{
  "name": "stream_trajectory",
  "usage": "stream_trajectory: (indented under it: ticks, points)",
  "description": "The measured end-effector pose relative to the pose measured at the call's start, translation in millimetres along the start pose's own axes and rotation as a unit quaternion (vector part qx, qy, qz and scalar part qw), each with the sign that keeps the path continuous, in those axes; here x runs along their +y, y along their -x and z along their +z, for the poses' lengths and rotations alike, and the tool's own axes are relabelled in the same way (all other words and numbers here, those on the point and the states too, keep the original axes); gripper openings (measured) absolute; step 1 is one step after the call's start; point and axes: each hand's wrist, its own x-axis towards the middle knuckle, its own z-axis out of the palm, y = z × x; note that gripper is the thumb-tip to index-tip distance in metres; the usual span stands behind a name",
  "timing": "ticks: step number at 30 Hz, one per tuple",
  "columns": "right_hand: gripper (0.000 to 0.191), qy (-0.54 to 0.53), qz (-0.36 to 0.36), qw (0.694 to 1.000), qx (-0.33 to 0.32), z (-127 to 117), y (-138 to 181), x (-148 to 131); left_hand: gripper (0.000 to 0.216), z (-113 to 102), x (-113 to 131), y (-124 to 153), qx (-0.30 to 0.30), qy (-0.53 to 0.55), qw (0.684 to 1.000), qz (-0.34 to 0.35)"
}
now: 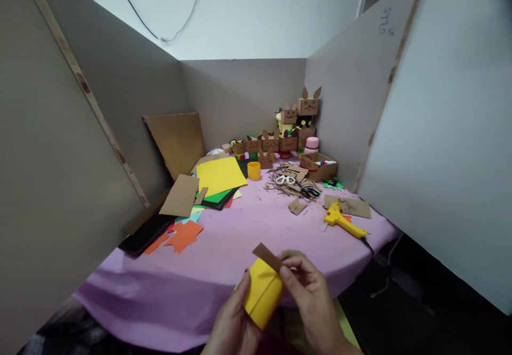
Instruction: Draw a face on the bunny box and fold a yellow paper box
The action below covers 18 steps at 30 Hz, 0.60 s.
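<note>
Low in the head view, both hands hold a yellow paper roll (262, 293) just in front of the table's near edge. My left hand (234, 320) wraps the roll from below and the left, thumb up along its side. My right hand (310, 296) pinches a brown cardboard strip (267, 256) against the top of the roll, fingers closed on it.
The table wears a pink cloth (240, 237). On it lie a yellow glue gun (342, 221), scissors (290, 181) among cardboard scraps, coloured paper sheets (218, 181), orange cut-outs (182, 236), a yellow cup (254, 171) and cardboard animal boxes (286, 131). Grey partition boards (440, 147) enclose three sides.
</note>
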Motion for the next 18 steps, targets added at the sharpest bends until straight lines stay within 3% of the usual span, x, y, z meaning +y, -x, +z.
stream_trajectory:
  ticks: [3,6,11,14,18]
  points:
    - [0.015,0.096,-0.043,0.994,0.037,-7.5,-2.6,-3.4,0.035,0.7,3.0,0.7,-0.045,0.042,0.998,-0.023]
    - [0.016,0.221,-0.106,0.969,-0.006,-11.1,-2.5,-6.8,0.046,-0.9,5.0,0.6,-0.105,0.054,0.993,-0.013]
    - [0.019,0.395,-0.290,0.869,-0.074,-10.1,-0.6,-7.0,0.055,-9.5,3.9,-1.5,-0.229,0.069,0.971,-0.006]
    - [0.020,0.430,-0.351,0.827,-0.088,-9.5,1.9,-2.0,0.053,-11.6,3.1,-0.4,-0.231,0.084,0.969,0.004]
    - [0.022,0.426,-0.418,0.795,-0.112,-4.1,10.8,4.1,0.051,-9.8,3.2,0.7,-0.190,0.083,0.978,0.025]
